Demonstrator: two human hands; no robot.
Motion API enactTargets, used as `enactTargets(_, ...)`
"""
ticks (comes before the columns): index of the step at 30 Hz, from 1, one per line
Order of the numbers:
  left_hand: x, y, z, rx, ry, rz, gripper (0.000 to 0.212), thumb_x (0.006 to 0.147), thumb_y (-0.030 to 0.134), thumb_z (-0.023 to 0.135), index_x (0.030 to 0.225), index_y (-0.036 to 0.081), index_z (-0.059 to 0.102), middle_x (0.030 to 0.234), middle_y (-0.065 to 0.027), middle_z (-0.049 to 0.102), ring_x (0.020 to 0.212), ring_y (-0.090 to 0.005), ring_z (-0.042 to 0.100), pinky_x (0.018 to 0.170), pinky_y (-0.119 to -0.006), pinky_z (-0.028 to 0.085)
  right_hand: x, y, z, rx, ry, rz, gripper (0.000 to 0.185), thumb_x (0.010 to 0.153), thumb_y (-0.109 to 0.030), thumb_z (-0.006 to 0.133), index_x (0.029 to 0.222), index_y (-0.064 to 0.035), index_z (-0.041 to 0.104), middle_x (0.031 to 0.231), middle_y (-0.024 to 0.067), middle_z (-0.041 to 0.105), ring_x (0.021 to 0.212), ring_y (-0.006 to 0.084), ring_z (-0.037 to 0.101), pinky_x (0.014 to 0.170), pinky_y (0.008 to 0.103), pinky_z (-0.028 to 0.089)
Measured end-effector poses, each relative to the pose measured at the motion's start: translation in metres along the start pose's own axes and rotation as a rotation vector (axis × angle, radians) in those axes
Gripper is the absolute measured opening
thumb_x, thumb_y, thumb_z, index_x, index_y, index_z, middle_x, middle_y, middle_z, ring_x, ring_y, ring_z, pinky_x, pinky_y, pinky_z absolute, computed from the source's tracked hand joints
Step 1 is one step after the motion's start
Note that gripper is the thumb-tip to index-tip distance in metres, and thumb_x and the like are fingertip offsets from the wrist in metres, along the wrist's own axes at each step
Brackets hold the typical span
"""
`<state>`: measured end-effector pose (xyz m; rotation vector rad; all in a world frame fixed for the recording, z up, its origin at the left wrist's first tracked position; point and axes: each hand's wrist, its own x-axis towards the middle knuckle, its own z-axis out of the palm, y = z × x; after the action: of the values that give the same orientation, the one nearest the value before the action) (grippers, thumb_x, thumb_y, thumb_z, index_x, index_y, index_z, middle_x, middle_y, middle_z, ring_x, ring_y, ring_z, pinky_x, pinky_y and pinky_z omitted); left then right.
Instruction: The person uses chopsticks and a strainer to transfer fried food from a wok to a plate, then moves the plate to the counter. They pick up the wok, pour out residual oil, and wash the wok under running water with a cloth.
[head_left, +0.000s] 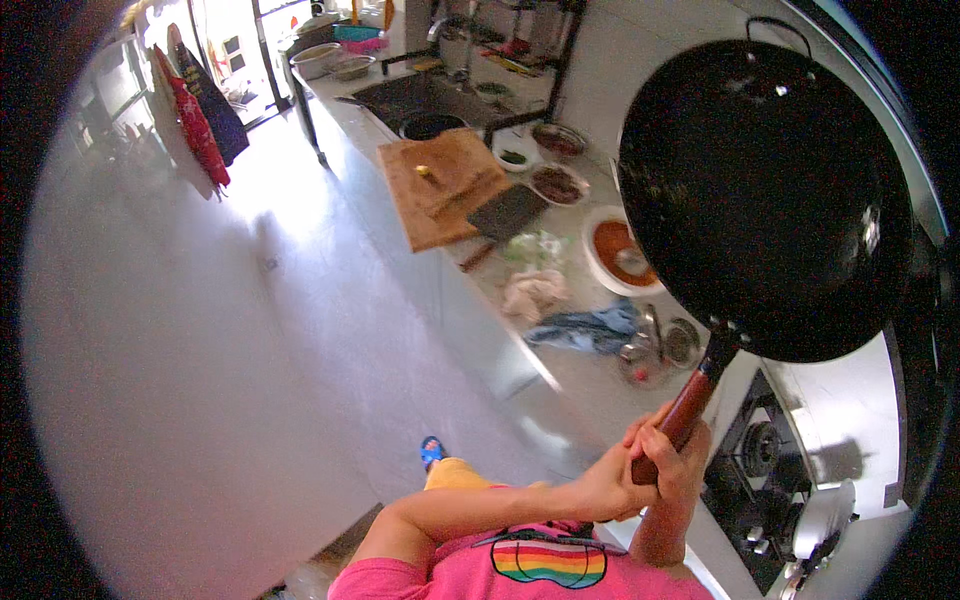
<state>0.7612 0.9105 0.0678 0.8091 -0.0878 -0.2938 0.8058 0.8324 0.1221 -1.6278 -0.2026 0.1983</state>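
A large black wok (765, 202) is held up at the right, its inside facing me and a small loop handle at its far rim. Both my hands grip its reddish-brown wooden handle (679, 412). My left hand (611, 484) wraps the handle's lower end, and my right hand (679, 457) closes round it from the right side. The wok hangs above the counter and hides part of it and of the wall. Beneath it, a white bowl of reddish-brown sauce (600, 274) is partly covered.
A gas stove (757, 480) with a pan (825, 517) lies at the lower right. The counter carries a wooden cutting board (442, 161), a cleaver (510, 211), bowls, a blue cloth (585, 330) and glass jars (681, 341). A sink (420, 97) sits beyond. Aprons hang far left.
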Motion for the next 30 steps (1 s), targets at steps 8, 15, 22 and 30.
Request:
enactTargets(8, -0.065, 0.154, -0.139, 0.241, 0.453, 0.249, 0.033, 0.070, 0.007, 0.058, 0.100, -0.003, 0.051, 0.059, 0.0001, 0.050, 0.045, -0.0113, 0.048, 0.041, -0.027, 0.039, 0.088, 0.002, 0.212, 0.254, -0.470, 0.099, 0.018, 0.074, -0.019, 0.065, 0.072, -0.0039, 0.055, 0.066, 0.0069, 0.060, 0.066, 0.0171, 0.060, 0.062, 0.0306, 0.049)
enactTargets(15, -0.089, 0.270, -0.286, 0.205, 0.721, -0.036, 0.014, 0.066, 0.000, 0.055, 0.072, 0.004, 0.043, 0.045, -0.0048, 0.044, 0.033, -0.0139, 0.044, 0.028, -0.028, 0.030, 0.192, 0.034, 0.389, 0.256, -0.779, 0.235, 0.019, 0.076, -0.020, 0.062, 0.072, -0.0017, 0.060, 0.070, 0.0074, 0.064, 0.064, 0.0152, 0.062, 0.061, 0.0274, 0.049)
enactTargets(22, -0.096, 0.412, -0.389, 0.161, 0.967, 0.022, 0.023, 0.068, 0.002, 0.055, 0.087, 0.004, 0.042, 0.046, -0.0013, 0.040, 0.031, -0.0113, 0.037, 0.028, -0.025, 0.027, 0.280, 0.040, 0.565, 0.474, -0.896, 0.248, 0.027, 0.079, -0.028, 0.063, 0.071, -0.0028, 0.059, 0.066, 0.0054, 0.062, 0.061, 0.0122, 0.058, 0.055, 0.0289, 0.047)
enactTargets(30, -0.124, 0.576, -0.490, 0.087, 1.217, 0.094, 0.035, 0.061, 0.001, 0.055, 0.094, 0.002, 0.045, 0.057, -0.0057, 0.042, 0.030, -0.0093, 0.031, 0.026, -0.026, 0.024, 0.429, 0.037, 0.709, 0.500, -1.392, -0.248, 0.028, 0.078, -0.021, 0.070, 0.099, -0.0048, 0.060, 0.085, 0.0014, 0.064, 0.081, 0.0129, 0.059, 0.075, 0.0282, 0.047)
